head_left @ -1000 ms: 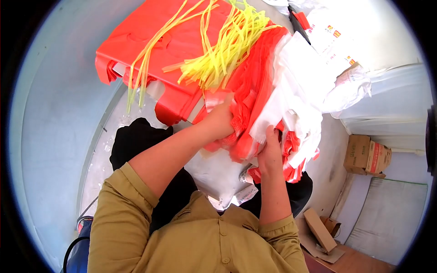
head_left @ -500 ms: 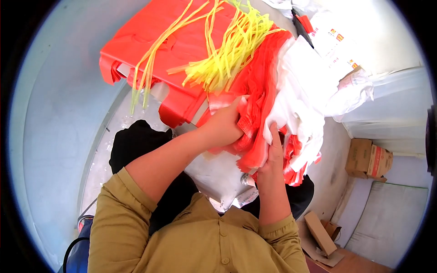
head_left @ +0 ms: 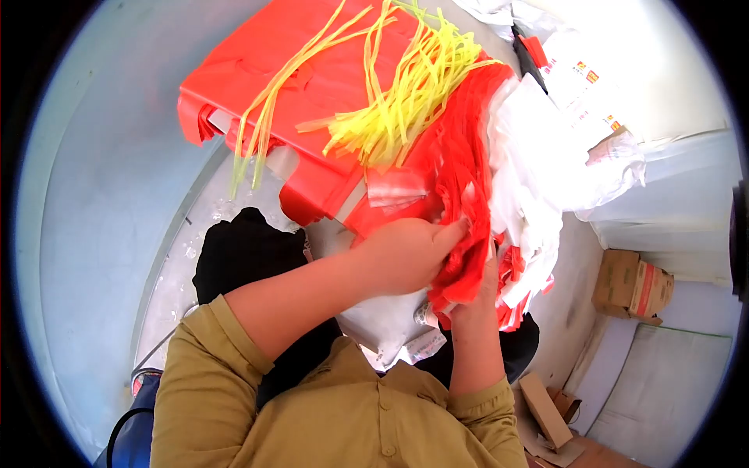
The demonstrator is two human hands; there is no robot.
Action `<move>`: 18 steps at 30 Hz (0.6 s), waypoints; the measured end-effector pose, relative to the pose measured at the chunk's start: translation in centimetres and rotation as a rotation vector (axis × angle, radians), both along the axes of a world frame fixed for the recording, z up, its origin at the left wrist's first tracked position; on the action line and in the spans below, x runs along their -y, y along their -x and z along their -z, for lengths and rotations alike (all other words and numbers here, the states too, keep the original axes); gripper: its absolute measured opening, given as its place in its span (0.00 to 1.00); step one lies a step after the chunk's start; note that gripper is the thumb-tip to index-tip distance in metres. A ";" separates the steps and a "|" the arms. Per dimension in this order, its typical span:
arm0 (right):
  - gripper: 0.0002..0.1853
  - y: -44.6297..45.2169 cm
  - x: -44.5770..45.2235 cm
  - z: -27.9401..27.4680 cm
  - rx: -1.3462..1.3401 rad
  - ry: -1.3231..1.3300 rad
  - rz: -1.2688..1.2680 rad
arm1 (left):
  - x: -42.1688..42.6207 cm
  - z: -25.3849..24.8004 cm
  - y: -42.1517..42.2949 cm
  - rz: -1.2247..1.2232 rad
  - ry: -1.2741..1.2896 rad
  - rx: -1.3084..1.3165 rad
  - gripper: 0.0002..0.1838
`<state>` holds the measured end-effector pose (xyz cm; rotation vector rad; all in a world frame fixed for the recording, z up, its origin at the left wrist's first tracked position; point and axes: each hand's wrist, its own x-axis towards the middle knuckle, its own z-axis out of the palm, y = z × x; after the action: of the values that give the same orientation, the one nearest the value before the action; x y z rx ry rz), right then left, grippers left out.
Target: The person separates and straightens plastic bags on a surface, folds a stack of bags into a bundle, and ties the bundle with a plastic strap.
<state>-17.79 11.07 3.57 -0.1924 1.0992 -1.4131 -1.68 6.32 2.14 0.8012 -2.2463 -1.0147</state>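
A thick bundle of thin red plastic bags (head_left: 466, 168) hangs over the near right edge of the red-covered surface in front of me. My left hand (head_left: 413, 251) is closed, thumb and fingers pinching the bundle's loose red edges. Below and to the right, my right hand (head_left: 477, 292) grips the lower end of the same bundle, its fingers mostly hidden behind the red plastic. White plastic bags (head_left: 527, 168) lie against the bundle's right side, with red-and-white ends dangling below them.
Yellow plastic strips (head_left: 406, 97) lie in a heap on the red plastic (head_left: 257, 74), and some hang over its left edge. Whitish printed sacks (head_left: 581, 93) are at the upper right. A cardboard box (head_left: 632, 285) and a cardboard piece (head_left: 546, 409) sit to the right.
My left hand has moved right and down along the bundle, turning over its red edges. Red plastic now covers the fingers of my right hand, which showed against the white before.
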 end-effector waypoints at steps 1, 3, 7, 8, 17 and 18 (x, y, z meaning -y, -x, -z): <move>0.24 0.4 -0.2 0.2 -0.073 0.045 -0.050 | -0.1 0.2 0.1 0.018 0.055 -0.019 0.30; 0.24 0.8 -0.4 -0.2 -0.185 0.106 -0.086 | 0.0 0.1 -0.1 0.054 0.087 -0.035 0.30; 0.21 1.9 1.2 -3.7 0.026 0.097 0.019 | 1.3 -0.7 -0.3 0.018 0.000 -0.079 0.28; 0.21 0.7 1.6 -5.8 -0.153 0.121 0.139 | 2.0 -0.6 -0.4 -0.027 -0.053 -0.100 0.27; 0.28 7.8 4.2 -6.9 -0.423 0.371 0.136 | 7.3 4.6 2.6 -0.428 0.143 0.055 0.29; 0.30 8.1 4.1 -6.9 -0.370 0.406 0.112 | 7.4 4.4 3.0 -0.418 0.149 0.082 0.29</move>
<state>-25.93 6.96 10.48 -0.7164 1.1198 -1.7377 -4.68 -1.12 -2.30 1.1975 -2.0664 -0.6205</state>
